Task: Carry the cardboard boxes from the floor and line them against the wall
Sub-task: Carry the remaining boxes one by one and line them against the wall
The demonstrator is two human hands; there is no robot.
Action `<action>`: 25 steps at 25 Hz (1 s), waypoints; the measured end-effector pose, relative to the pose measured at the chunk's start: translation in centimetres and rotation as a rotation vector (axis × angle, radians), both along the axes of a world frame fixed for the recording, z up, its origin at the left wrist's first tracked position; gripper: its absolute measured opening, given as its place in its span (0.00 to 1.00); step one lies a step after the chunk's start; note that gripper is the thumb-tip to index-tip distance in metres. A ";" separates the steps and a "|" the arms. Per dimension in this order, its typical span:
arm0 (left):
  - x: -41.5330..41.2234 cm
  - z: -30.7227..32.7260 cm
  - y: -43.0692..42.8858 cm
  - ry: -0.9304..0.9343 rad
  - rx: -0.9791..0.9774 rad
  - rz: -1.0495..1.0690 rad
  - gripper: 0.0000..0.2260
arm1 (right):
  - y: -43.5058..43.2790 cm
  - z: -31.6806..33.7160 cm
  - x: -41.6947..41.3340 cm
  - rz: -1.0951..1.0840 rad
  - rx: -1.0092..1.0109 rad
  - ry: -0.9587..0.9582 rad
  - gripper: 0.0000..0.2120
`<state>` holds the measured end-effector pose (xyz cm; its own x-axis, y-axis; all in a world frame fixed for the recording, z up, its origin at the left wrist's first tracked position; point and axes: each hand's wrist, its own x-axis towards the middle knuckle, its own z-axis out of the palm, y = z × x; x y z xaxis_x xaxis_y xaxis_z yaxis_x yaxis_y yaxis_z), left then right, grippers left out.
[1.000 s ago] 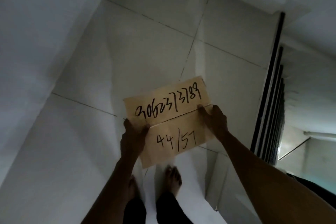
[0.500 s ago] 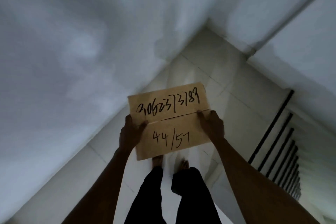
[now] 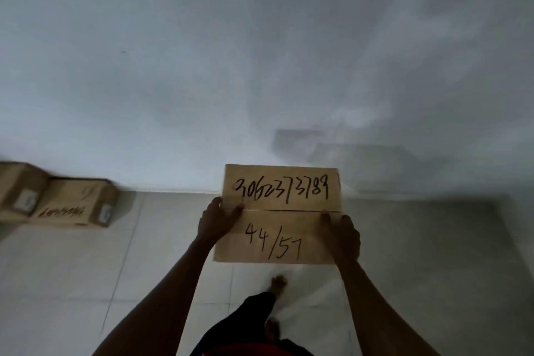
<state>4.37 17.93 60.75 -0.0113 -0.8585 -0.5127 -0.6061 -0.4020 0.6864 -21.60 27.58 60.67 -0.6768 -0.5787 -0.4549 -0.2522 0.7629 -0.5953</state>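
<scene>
Head view: left hand [image 3: 215,221] and right hand [image 3: 342,235] grip the box [image 3: 281,212] by its sides, facing the wall [image 3: 260,66]; 2 boxes [image 3: 57,201] sit against it, far left.

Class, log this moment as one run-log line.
phase: carrying | held: cardboard box | left hand, right hand gripping sides | two boxes at wall

Both hands [image 3: 278,228] outstretched, gripping.
</scene>
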 end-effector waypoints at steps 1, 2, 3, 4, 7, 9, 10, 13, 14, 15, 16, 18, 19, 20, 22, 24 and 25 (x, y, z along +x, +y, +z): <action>2.7 -0.1 0.3 0.019 0.007 0.055 0.34 | -1.0 0.2 2.0 0.057 -0.003 0.004 0.29; 5.5 -0.1 0.8 0.039 0.013 0.109 0.36 | -1.8 0.3 4.2 0.112 0.000 0.003 0.29; 8.1 0.0 1.3 0.051 0.018 0.164 0.36 | -2.5 0.5 6.4 0.166 0.002 0.003 0.28; 10.7 0.2 1.9 0.059 0.017 0.219 0.37 | -3.1 0.6 8.7 0.216 -0.007 0.001 0.28; 17.6 0.9 3.6 0.062 -0.007 0.380 0.30 | -5.0 0.8 15.9 0.318 -0.016 -0.001 0.27; 21.9 1.3 4.2 0.066 -0.023 0.464 0.26 | -6.2 0.7 20.6 0.384 -0.024 -0.002 0.27; 24.2 1.4 4.3 0.071 -0.026 0.495 0.25 | -6.7 0.7 23.2 0.413 -0.020 0.002 0.27; 32.1 1.1 3.7 0.100 -0.022 0.539 0.26 | -8.4 0.3 31.3 0.450 0.013 0.017 0.27; 34.9 1.0 3.2 0.109 -0.018 0.541 0.26 | -9.2 0.2 34.0 0.457 0.017 0.027 0.27; 37.4 1.2 2.5 0.107 -0.013 0.536 0.27 | -10.1 0.2 36.4 0.465 0.024 0.033 0.27; 39.5 1.1 2.2 0.098 -0.009 0.539 0.28 | -10.7 -0.1 38.3 0.476 0.028 0.037 0.27; 45.4 0.8 1.0 0.077 -0.003 0.547 0.32 | -12.8 -0.5 43.9 0.499 0.027 0.053 0.28; 47.0 0.7 0.7 0.080 -0.007 0.541 0.34 | -13.3 -0.3 45.6 0.505 0.027 0.064 0.28; 49.5 0.4 0.1 0.081 -0.007 0.540 0.36 | -14.0 -0.3 48.4 0.500 0.025 0.050 0.30; 53.6 0.0 -1.2 0.077 -0.002 0.551 0.36 | -15.4 -0.6 53.3 0.486 0.035 0.042 0.38; 56.7 -0.6 -2.7 0.072 -0.014 0.550 0.34 | -16.6 -0.8 57.6 0.438 0.070 0.085 0.47; 57.7 -0.9 -3.2 0.072 -0.019 0.554 0.34 | -17.3 -1.1 59.1 0.426 0.079 0.099 0.50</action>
